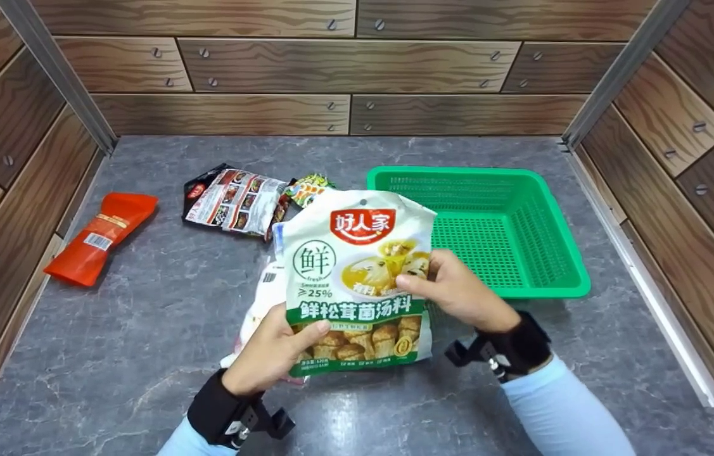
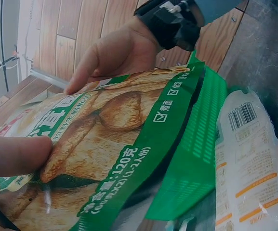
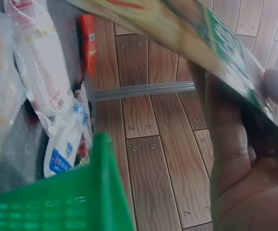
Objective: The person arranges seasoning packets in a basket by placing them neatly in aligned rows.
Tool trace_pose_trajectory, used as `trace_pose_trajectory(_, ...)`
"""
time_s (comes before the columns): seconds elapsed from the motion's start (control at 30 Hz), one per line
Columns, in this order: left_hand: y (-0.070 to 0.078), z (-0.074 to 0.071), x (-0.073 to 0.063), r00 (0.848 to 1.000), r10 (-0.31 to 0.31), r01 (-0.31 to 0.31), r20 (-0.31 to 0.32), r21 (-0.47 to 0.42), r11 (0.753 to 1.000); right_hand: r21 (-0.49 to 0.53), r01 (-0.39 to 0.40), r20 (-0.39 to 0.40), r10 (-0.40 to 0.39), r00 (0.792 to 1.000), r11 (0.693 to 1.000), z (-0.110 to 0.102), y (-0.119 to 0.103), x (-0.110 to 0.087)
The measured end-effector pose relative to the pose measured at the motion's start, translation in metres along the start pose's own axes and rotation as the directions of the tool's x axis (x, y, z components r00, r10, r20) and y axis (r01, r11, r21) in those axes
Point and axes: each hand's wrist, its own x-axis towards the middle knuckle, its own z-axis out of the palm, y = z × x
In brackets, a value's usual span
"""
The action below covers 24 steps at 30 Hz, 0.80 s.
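Note:
Both hands hold up a green-and-white packet of mushroom soup mix (image 1: 363, 310), its printed front facing the head camera. The left hand (image 1: 271, 351) grips its lower left edge, thumb on the front. On the other side, the right hand (image 1: 467, 294) pinches the right edge, with its thumb over the soup picture and fingers behind. In the right wrist view those fingers (image 3: 228, 139) curl under the packet. Behind the packet, partly hidden, white packages (image 1: 261, 304) lie on the grey surface; one white package (image 2: 249, 163) with a barcode shows in the left wrist view.
A green plastic basket (image 1: 575, 266) stands right of the packet, with nothing seen inside. Farther left lie a red packet (image 1: 100, 240), a black-and-white packet (image 1: 236, 199) and a small colourful packet (image 1: 309, 189). Wood-patterned walls (image 1: 268, 63) enclose the back and sides.

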Motion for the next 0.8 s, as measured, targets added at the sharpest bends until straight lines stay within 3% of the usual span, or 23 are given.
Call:
trace_pose_trajectory(0.23, -0.003, 0.002, 0.003, 1.0, 0.007, -0.008, 0.01, 0.018, 1.0, -0.033, -0.055, 0.087, 0.058, 0.994, 0.998, -0.02, -0.023, 0.011)
trace_pose_trajectory(0.47, -0.006, 0.004, 0.009, 0.998, -0.042, 0.044, -0.039, 0.055, 0.998, -0.133, -0.114, 0.159, 0.134, 0.978, 0.985, -0.034, -0.038, 0.019)
trace_pose_trajectory(0.63, -0.006, 0.004, 0.013, 0.997, -0.064, 0.068, -0.039, 0.089, 0.994, -0.17, -0.122, 0.193, 0.154, 0.969, 0.978, -0.04, -0.044, 0.023)
trace_pose_trajectory(0.8, -0.004, 0.003, 0.018, 0.997, -0.072, 0.073, -0.018, 0.087, 0.994, -0.165, -0.132, 0.175, 0.16, 0.971, 0.977, -0.043, -0.046, 0.02)
